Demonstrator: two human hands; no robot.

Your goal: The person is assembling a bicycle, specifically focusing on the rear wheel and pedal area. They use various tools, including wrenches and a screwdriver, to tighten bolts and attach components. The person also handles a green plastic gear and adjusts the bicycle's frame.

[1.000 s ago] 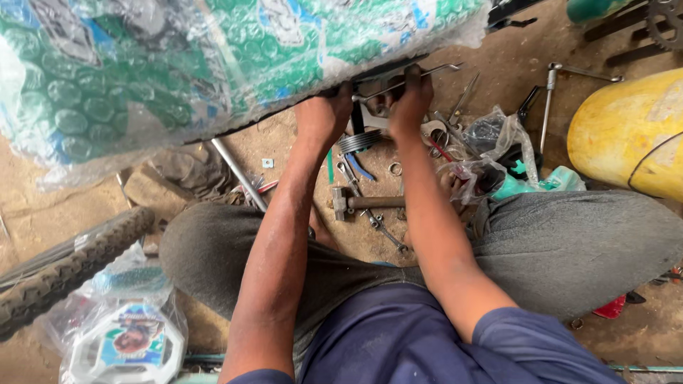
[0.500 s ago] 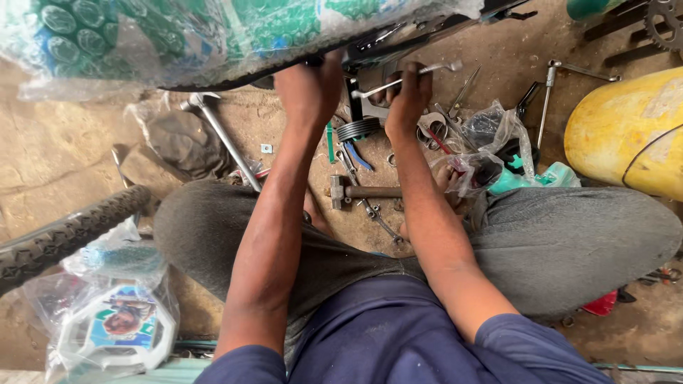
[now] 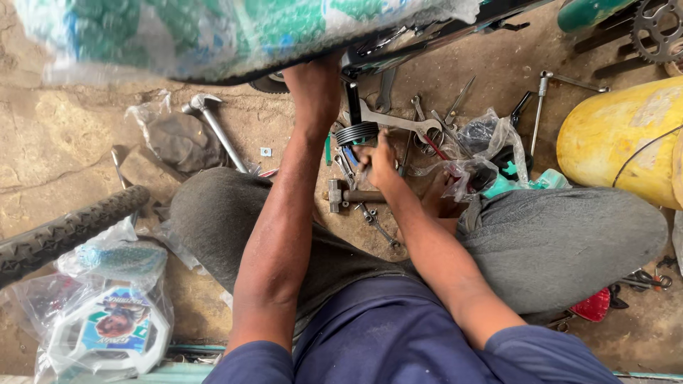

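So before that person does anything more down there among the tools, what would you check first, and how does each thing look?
1. Left hand steadying the plastic-wrapped part overhead: ok, it reaches up against its lower edge.
2. Right hand has a tool: cannot tell, its grip is down among the spanners.
3. Tools within reach: ok, a spanner and a hammer lie close.
4. Ground tidy: not ok, loose tools and plastic bags crowd the knees.
5. Tyre out of the way: ok, off to the side.
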